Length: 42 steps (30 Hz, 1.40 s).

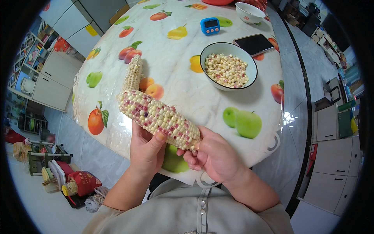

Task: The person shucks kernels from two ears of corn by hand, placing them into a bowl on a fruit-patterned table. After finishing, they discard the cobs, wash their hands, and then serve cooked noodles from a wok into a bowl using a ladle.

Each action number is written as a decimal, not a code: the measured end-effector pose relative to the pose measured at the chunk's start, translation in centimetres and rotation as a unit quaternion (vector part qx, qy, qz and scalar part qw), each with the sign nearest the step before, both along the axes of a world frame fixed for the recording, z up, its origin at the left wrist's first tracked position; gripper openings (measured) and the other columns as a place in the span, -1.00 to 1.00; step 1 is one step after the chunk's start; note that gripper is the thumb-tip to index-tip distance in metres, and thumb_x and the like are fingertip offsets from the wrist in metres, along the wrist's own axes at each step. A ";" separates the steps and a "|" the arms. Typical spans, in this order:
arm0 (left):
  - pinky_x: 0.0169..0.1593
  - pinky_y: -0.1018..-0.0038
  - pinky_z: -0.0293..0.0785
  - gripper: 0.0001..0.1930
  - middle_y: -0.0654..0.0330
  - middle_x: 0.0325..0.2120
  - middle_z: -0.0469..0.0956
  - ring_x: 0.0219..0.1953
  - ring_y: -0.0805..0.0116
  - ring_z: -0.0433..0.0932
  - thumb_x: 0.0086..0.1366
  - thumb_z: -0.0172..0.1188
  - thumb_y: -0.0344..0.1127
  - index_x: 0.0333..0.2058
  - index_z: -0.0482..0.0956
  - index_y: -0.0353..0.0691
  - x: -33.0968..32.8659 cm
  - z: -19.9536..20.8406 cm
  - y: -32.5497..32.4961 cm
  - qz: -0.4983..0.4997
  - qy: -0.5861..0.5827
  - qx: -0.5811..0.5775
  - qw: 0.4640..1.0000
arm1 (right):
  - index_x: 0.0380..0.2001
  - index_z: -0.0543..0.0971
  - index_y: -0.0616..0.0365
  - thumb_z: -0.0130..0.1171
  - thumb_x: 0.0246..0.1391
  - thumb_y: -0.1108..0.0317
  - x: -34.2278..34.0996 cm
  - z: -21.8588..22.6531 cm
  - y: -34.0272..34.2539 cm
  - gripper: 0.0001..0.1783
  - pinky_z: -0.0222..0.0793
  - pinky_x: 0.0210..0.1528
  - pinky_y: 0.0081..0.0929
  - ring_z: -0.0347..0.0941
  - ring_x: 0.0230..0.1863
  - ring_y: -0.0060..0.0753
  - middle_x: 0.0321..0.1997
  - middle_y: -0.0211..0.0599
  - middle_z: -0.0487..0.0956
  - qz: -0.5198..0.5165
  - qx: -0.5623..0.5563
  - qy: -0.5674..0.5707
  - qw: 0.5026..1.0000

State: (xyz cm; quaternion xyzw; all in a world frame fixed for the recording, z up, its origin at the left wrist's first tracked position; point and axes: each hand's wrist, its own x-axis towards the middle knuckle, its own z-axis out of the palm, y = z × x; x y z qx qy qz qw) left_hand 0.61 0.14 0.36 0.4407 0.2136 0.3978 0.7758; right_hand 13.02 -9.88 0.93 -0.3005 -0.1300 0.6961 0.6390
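An ear of corn (161, 119) with cream and purple-red kernels is held tilted over the table's near edge. My left hand (147, 148) is closed around its underside near the middle, thumb lying on the kernels. At the ear's lower right end, my right hand (213, 154) grips with thumb and bent fingers, a few loose-looking kernels beside the thumb. A stripped corn cob (133, 72) lies on the table just beyond the ear's far left end. Farther right, a white bowl (251, 80) with a dark rim holds many loose kernels (226, 70).
The table has a fruit-printed cover (175, 58). Behind the kernel bowl lie a dark-screened phone (254, 45) and a small blue timer (210, 26). A second white bowl (249, 13) stands at the far right, near a red item (217, 2) at the top edge.
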 end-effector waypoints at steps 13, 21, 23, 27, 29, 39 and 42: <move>0.16 0.23 0.24 -0.16 0.02 0.06 0.26 0.11 0.19 0.29 0.09 0.29 -0.26 0.20 -0.10 -0.17 -0.3 -0.3 0.4 -0.027 -0.020 -0.018 0.999 | 0.01 0.25 0.26 -0.16 0.08 0.27 0.0 -0.5 -0.1 -0.56 0.16 -0.56 -0.63 0.29 -0.55 -0.56 -0.29 -0.18 0.45 -0.003 0.015 0.029 0.999; 0.08 0.23 0.33 -0.22 -0.02 0.03 0.30 0.04 0.17 0.36 0.07 0.31 -0.19 0.16 0.01 -0.18 -0.1 -0.4 0.0 0.000 0.003 0.023 1.000 | -0.04 0.28 0.30 -0.16 0.03 0.36 0.0 -0.3 0.2 -0.60 0.16 -0.56 -0.62 0.29 -0.55 -0.56 -0.31 -0.20 0.44 -0.010 -0.010 0.015 1.000; 0.07 0.23 0.34 -0.22 -0.02 0.04 0.30 0.04 0.17 0.36 0.07 0.30 -0.19 0.16 0.01 -0.18 -0.1 -0.4 0.0 -0.001 0.002 0.019 1.000 | -0.04 0.28 0.31 -0.18 0.00 0.41 0.0 0.0 0.2 -0.59 0.16 -0.55 -0.61 0.30 -0.55 -0.55 -0.31 -0.20 0.44 -0.012 -0.015 -0.004 1.000; 0.06 0.22 0.35 -0.23 -0.02 0.04 0.29 0.02 0.17 0.37 0.08 0.30 -0.19 0.16 0.02 -0.18 0.0 -0.3 0.1 0.006 -0.002 0.006 1.000 | -0.03 0.28 0.31 -0.20 -0.06 0.46 0.0 -0.3 0.1 -0.56 0.17 -0.54 -0.61 0.31 -0.53 -0.54 -0.29 -0.18 0.45 -0.018 0.002 0.009 1.000; 0.06 0.22 0.35 -0.24 -0.01 0.04 0.28 0.02 0.17 0.37 0.08 0.29 -0.19 0.15 0.02 -0.18 0.1 -0.2 0.1 0.005 -0.003 0.005 1.000 | -0.02 0.27 0.31 -0.19 -0.08 0.45 0.0 -0.5 0.1 -0.54 0.18 -0.53 -0.61 0.31 -0.52 -0.54 -0.27 -0.17 0.45 -0.021 0.011 0.037 0.999; 0.09 0.22 0.32 -0.29 0.02 0.03 0.30 0.04 0.18 0.36 0.13 0.24 -0.17 0.14 0.04 -0.20 -0.1 -0.5 0.4 0.007 -0.001 0.010 1.000 | 0.02 0.25 0.30 -0.19 -0.08 0.49 -0.1 -0.3 0.0 -0.51 0.21 -0.52 -0.63 0.31 -0.50 -0.54 -0.25 -0.17 0.46 -0.013 0.011 0.013 1.000; 0.12 0.24 0.28 -0.31 0.08 0.03 0.28 0.06 0.21 0.33 0.14 0.23 -0.27 0.15 0.02 -0.18 -0.4 -0.5 0.7 -0.012 -0.040 -0.034 0.999 | 0.00 0.26 0.31 -0.20 -0.08 0.52 0.0 0.0 0.0 -0.53 0.19 -0.53 -0.66 0.30 -0.50 -0.56 -0.28 -0.18 0.45 -0.017 -0.017 -0.002 1.000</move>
